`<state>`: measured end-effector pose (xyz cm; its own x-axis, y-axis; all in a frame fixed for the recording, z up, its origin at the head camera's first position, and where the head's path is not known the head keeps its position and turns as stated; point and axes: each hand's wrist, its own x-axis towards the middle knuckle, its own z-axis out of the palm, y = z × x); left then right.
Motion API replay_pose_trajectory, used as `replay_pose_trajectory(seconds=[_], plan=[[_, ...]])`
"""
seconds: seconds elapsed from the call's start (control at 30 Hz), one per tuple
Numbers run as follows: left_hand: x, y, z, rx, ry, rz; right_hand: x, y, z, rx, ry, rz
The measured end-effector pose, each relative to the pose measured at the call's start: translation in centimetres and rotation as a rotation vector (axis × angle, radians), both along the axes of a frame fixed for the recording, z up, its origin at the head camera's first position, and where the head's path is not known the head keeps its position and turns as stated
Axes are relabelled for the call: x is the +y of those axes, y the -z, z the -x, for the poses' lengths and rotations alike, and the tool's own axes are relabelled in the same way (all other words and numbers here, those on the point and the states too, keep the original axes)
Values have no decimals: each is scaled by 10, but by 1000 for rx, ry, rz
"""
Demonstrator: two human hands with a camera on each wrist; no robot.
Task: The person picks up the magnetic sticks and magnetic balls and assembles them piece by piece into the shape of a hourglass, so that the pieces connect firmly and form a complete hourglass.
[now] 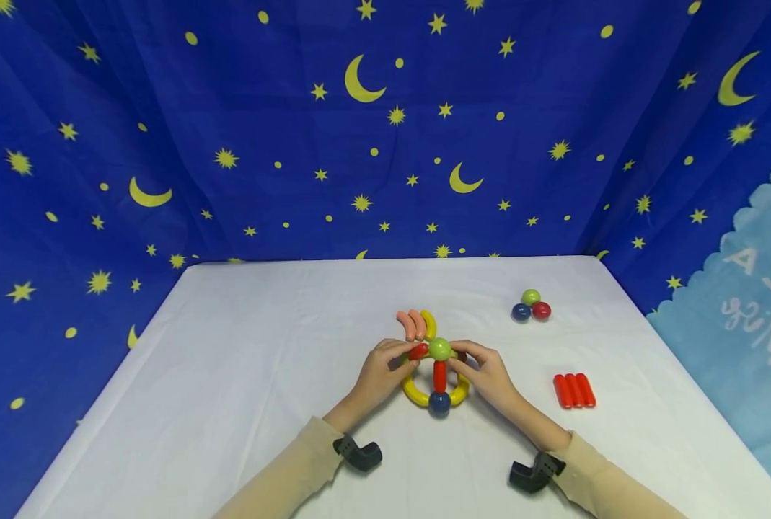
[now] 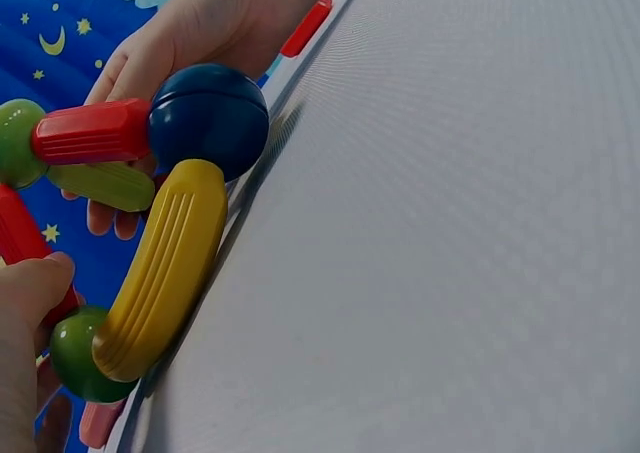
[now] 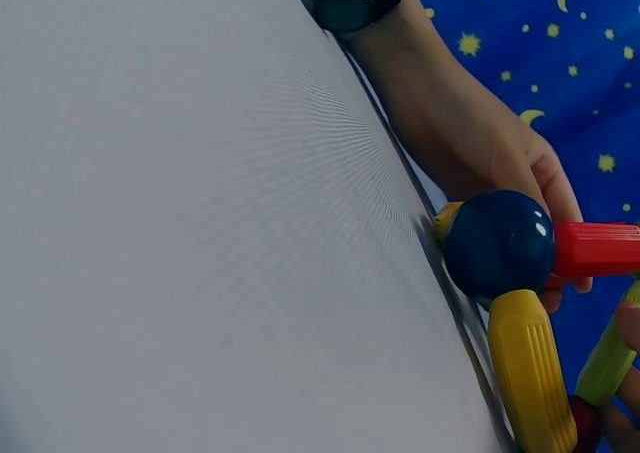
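Note:
Both hands are at a ring-shaped build of rods and balls. A blue ball (image 1: 440, 404) sits at its near side, with a yellow curved rod (image 2: 168, 273) and another yellow curved rod (image 3: 530, 373) going off either side. From the blue ball a straight red rod (image 1: 440, 376) runs to a light green ball (image 1: 440, 349). My left hand (image 1: 375, 375) pinches a second red rod (image 1: 418, 351) between that ball and a darker green ball (image 2: 82, 353). My right hand (image 1: 490, 376) pinches a green rod (image 3: 606, 363), which meets a dark red ball (image 3: 586, 423). Fingers partly hide the build's far side.
Behind the build lie two pink curved rods (image 1: 412, 325) and a yellow curved rod (image 1: 429, 324). Green (image 1: 531, 296), blue (image 1: 521, 312) and red balls (image 1: 542, 311) cluster at the back right. Red straight rods (image 1: 574, 391) lie side by side at right on the white-covered table (image 1: 229, 375).

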<state>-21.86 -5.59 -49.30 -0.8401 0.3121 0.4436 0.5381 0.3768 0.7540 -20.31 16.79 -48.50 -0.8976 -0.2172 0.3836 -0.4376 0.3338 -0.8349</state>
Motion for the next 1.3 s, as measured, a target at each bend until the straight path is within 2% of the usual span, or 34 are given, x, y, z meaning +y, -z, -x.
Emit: replay_pose_trajectory(seconds=[0.3, 0.57, 0.8, 0.9, 1.0, 1.13, 1.23, 1.3], plan=[[-1, -1, -1, 21, 25, 32, 2, 1, 3, -16, -13, 2], [-1, 0, 0, 87, 7, 120, 1, 0, 2, -31, -31, -1], [0, -1, -2, 64, -4, 136, 6, -4, -1, -4, -24, -12], [0, -2, -3, 50, -7, 119, 15, -8, -3, 15, 53, 1], [1, -2, -4, 36, -6, 86, 28, -17, -8, 69, 176, -1], [1, -1, -3, 40, -2, 39, 44, -38, -22, 167, 320, -10], [0, -1, -3, 75, -3, 17, 58, -53, -35, 184, 444, -44], [1, 0, -3, 79, -6, 9, 75, -48, -37, 175, 527, -75]])
